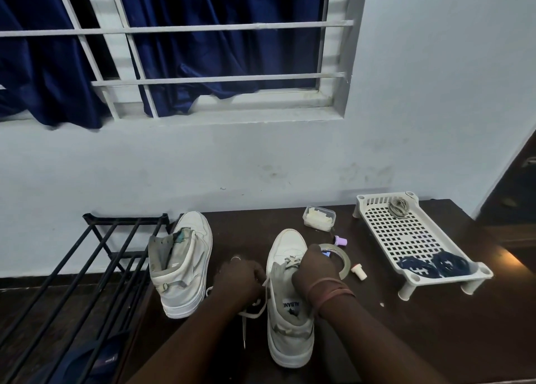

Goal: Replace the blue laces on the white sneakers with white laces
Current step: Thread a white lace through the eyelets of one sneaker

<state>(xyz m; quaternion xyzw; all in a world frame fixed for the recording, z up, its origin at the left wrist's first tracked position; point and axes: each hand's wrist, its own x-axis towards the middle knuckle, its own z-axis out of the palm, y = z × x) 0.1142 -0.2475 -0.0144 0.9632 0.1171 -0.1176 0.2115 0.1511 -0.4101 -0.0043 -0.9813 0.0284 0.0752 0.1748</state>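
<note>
At 6 o'clock, my left hand (240, 279) pinches white lace (255, 308), right hand (314, 267) grips sneaker (290, 325) tongue; mid-lacing, next eyelet prob needs threading.

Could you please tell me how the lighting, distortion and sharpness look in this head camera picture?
Head view: dim and bluish; a warm glare patch on the table beside the white tray; wide-angle bending curves the window bars; the hands and the sneaker being laced look slightly soft.

Dim bluish indoor light, wide-angle bending at edges, soft focus.
</note>
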